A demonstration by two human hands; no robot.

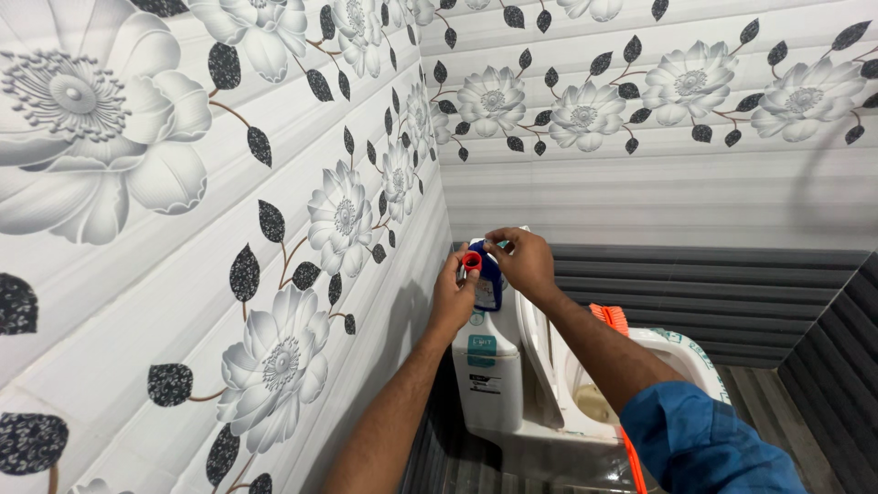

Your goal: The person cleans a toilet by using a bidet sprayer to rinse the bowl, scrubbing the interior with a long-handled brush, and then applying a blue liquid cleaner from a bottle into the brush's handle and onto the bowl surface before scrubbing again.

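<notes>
1. The toilet (681,352) stands with its seat up, its cistern (489,370) against the flowered wall. The blue bottle (487,279) is held just above the cistern; if it tips or slips it could spill down the cistern or into the bowl.
2. The right hand (521,261) closes around the bottle's top; how firm that grip is I cannot tell.
3. The left hand (455,297) pinches the red cap (472,262), beside the bottle; it could drop behind the cistern.
4. The orange brush (611,317), right of the cistern, is mostly hidden by the forearm. The bottle's spout is covered by fingers.
</notes>
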